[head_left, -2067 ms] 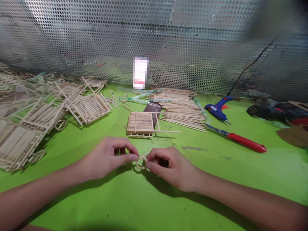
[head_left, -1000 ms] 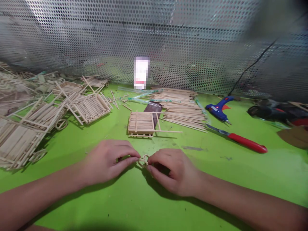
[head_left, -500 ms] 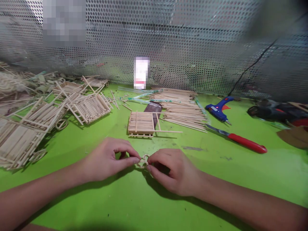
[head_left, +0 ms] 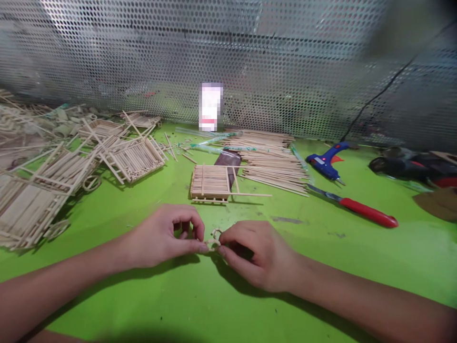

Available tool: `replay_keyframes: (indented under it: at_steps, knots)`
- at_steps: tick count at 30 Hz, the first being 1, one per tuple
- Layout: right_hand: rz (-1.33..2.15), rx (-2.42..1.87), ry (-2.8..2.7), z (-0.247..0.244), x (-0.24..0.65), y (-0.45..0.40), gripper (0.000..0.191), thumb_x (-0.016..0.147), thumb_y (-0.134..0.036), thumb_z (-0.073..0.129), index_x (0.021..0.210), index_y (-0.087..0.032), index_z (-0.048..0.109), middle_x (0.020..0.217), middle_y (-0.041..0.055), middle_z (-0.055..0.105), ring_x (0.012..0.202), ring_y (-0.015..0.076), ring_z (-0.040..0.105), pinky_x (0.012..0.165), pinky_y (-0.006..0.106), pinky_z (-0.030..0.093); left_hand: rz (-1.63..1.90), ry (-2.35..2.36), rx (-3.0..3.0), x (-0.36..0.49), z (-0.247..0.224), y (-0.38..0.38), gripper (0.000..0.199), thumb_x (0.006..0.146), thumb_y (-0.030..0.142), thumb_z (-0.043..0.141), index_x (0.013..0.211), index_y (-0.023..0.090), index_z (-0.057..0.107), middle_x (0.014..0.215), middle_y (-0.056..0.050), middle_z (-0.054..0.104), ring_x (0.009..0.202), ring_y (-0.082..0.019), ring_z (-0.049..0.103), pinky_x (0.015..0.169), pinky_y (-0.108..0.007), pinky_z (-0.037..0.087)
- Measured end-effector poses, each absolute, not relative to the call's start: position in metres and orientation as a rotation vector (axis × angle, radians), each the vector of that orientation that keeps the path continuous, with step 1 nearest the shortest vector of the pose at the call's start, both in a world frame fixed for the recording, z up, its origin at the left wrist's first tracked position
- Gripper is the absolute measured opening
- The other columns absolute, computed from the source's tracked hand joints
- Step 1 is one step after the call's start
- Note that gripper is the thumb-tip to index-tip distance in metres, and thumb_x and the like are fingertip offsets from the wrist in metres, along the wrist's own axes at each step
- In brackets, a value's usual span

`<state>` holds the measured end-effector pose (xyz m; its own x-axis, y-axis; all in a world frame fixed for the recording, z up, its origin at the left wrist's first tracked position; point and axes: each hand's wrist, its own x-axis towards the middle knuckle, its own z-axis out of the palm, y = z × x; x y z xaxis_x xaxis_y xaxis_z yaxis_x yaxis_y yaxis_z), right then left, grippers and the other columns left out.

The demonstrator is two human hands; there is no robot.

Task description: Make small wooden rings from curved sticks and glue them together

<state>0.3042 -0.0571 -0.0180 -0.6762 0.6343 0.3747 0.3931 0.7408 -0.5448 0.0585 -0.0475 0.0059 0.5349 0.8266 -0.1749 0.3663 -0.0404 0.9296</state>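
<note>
Small pale curved wooden pieces [head_left: 214,244] lie between my two hands over the green table, low in the middle of the view. My right hand [head_left: 262,255] pinches them from the right between thumb and forefinger. My left hand [head_left: 171,238] is at their left side; its thumb tip touches the near piece, and the forefinger is raised a little off the thumb. Just beyond my hands sits a small cart-like frame of wooden sticks [head_left: 210,182], with two long shafts pointing right. Fingertips partly hide the curved pieces.
Several stick carts [head_left: 135,159] crowd the left. Loose sticks [head_left: 273,162] lie behind the middle cart. At the right are a blue glue gun [head_left: 325,162], a red-handled knife [head_left: 369,212] and a dark tool [head_left: 396,164]. A perforated metal screen [head_left: 171,62] stands behind.
The forefinger of my left hand has lifted and parted from the thumb, and that thumb has shifted slightly down. My right hand keeps its pinch, almost unmoved.
</note>
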Motion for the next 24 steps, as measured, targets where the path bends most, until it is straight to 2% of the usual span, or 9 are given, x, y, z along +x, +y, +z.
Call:
replay_keyframes:
  at_steps: [3, 9, 17, 20, 24]
  knots:
    - [0.568, -0.760, -2.381, -0.0177, 0.3036, -0.0575, 0.013, 0.095, -0.023, 0.059, 0.090, -0.016, 0.069, 0.070, 0.0002, 0.070, 0.057, 0.0113, 0.057, 0.055, 0.024, 0.043, 0.499, 1.039, 1.626, 0.0585, 0.0050, -0.0481, 0.030, 0.080, 0.043, 0.081, 0.076, 0.016, 0.070, 0.071, 0.000, 0.061, 0.062, -0.012, 0.051, 0.055, -0.024, 0.043]
    - [0.535, -0.749, -2.393, -0.0163, 0.3036, -0.0575, 0.013, 0.095, -0.023, 0.059, 0.091, -0.017, 0.069, 0.071, 0.0003, 0.070, 0.057, 0.0114, 0.057, 0.055, 0.024, 0.042, 0.524, 1.098, 1.675, 0.0587, 0.0059, -0.0468, 0.024, 0.082, 0.041, 0.080, 0.077, 0.018, 0.075, 0.073, -0.001, 0.066, 0.064, -0.013, 0.053, 0.056, -0.026, 0.044]
    - [0.549, -0.776, -2.384, -0.0161, 0.3036, -0.0569, 0.014, 0.095, -0.024, 0.060, 0.089, -0.015, 0.070, 0.070, 0.0002, 0.070, 0.057, 0.0114, 0.058, 0.056, 0.024, 0.042, 0.568, 1.077, 1.736, 0.0585, 0.0073, -0.0475, 0.015, 0.090, 0.036, 0.073, 0.091, 0.023, 0.082, 0.086, -0.004, 0.076, 0.078, -0.018, 0.066, 0.069, -0.030, 0.051]
    - [0.565, -0.795, -2.395, -0.0159, 0.3038, -0.0570, 0.016, 0.095, -0.025, 0.059, 0.090, -0.016, 0.070, 0.070, 0.0007, 0.071, 0.058, 0.0121, 0.059, 0.057, 0.024, 0.043, 0.524, 1.073, 1.835, 0.0569, 0.0043, -0.0483, 0.017, 0.096, 0.034, 0.067, 0.097, 0.024, 0.082, 0.093, -0.004, 0.078, 0.085, -0.019, 0.069, 0.077, -0.031, 0.054]
    - [0.566, -0.809, -2.401, -0.0151, 0.3039, -0.0570, 0.016, 0.096, -0.026, 0.058, 0.091, -0.016, 0.070, 0.072, 0.0010, 0.071, 0.059, 0.0124, 0.060, 0.058, 0.025, 0.044, 0.522, 1.022, 2.027, 0.0543, 0.0011, -0.0488, 0.024, 0.101, 0.035, 0.059, 0.102, 0.023, 0.080, 0.098, -0.004, 0.078, 0.089, -0.019, 0.070, 0.081, -0.031, 0.054]
